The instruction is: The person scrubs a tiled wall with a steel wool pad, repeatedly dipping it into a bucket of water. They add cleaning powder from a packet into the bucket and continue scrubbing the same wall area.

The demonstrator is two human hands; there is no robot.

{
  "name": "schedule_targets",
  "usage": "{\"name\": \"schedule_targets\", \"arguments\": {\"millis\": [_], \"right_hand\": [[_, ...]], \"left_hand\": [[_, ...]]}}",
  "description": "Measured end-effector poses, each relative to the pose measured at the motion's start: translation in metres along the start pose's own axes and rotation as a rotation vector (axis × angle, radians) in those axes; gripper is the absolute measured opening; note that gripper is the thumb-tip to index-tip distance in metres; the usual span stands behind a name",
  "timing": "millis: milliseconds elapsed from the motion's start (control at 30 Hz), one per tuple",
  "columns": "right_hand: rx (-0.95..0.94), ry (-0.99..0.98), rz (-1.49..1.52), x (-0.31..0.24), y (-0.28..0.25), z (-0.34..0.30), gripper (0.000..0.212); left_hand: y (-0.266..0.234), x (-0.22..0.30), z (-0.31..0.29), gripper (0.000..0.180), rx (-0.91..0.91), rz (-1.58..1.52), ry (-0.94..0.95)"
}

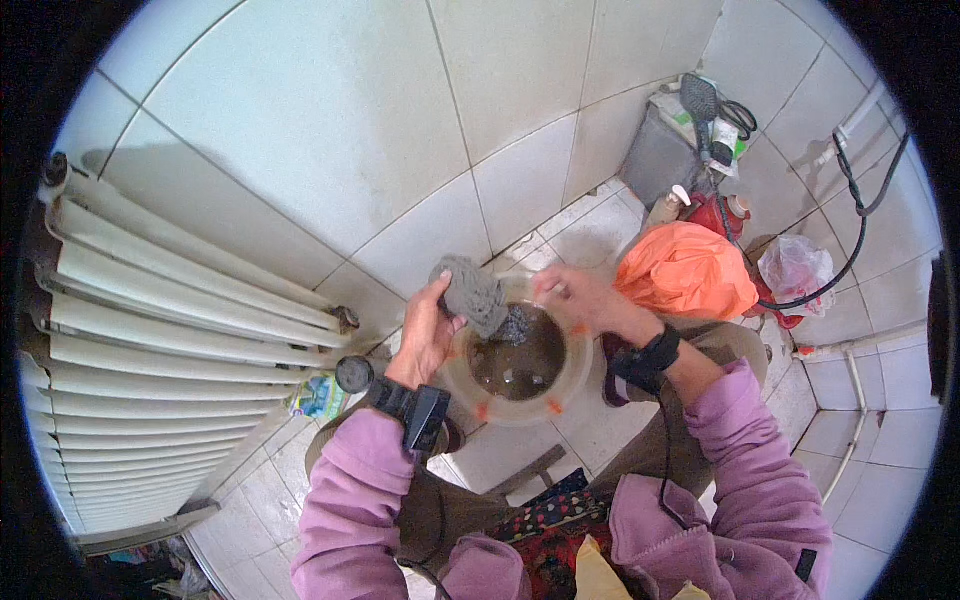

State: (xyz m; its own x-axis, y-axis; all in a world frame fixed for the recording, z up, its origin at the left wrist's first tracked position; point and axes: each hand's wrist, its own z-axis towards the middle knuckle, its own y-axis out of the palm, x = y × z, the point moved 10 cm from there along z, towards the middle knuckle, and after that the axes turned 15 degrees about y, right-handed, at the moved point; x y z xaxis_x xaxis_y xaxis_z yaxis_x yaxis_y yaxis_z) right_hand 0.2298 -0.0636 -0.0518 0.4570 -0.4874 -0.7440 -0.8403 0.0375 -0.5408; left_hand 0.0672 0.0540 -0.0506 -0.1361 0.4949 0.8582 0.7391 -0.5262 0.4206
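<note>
White metal first: a ribbed radiator runs down the left side, with a green packet on the floor by its near end. Next along is the left hand, fingers wrapped round a grey knitted cloth, so that one's got a proper grip. The bunched cloth sits up and to the right of that palm, over the left part of the far rim of a pale basin with orange spots. Its long axis slants from upper left to lower right, so the low end points down at the murky water — can't tell if it's actually touching.

The right hand is across on the other side, by the basin's far right rim. There's a clear gap between it and the cloth, which lies to its left, so the left hand is easily the nearer one. The right fingers look curled but they're blurry — I can't say whether they're pinching anything.

Further right there's a bright orange bag, a grey bin behind it against the wall, then a crumpled clear bag and a looping black hose.
</note>
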Motion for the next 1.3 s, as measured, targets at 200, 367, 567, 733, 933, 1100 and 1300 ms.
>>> {"name": "schedule_targets", "arguments": {"millis": [200,367,567,733,933,1100,1300], "right_hand": [[0.013,-0.142,-0.144,-0.033,0.02,-0.027,0.066],[-0.046,-0.059,-0.309,-0.034,0.026,-0.024,0.048],[0.118,-0.129,-0.194,-0.044,-0.006,-0.038,0.03],[0.056,-0.112,-0.039,-0.056,-0.016,-0.049,0.028],[-0.352,-0.115,0.771,-0.078,0.01,-0.07,0.032],[-0.278,0.024,0.457,-0.056,0.023,-0.063,0.031],[0.1,-0.183,-0.491,-0.043,0.026,-0.066,0.033]], "left_hand": [[0.019,-0.011,-0.016,0.04,0.022,-0.074,-0.061],[0.049,-0.013,-0.035,0.04,-0.05,-0.248,-0.078],[0.028,-0.027,-0.048,0.038,0.03,-0.324,-0.038],[0.006,-0.074,-0.073,0.036,0.136,-0.244,-0.155],[0.045,-0.097,-0.098,0.044,0.103,-0.411,-0.208],[0.071,-0.095,-0.103,0.049,0.025,-0.561,-0.135],[0.043,-0.116,-0.107,0.048,0.136,-0.475,-0.167]]}}
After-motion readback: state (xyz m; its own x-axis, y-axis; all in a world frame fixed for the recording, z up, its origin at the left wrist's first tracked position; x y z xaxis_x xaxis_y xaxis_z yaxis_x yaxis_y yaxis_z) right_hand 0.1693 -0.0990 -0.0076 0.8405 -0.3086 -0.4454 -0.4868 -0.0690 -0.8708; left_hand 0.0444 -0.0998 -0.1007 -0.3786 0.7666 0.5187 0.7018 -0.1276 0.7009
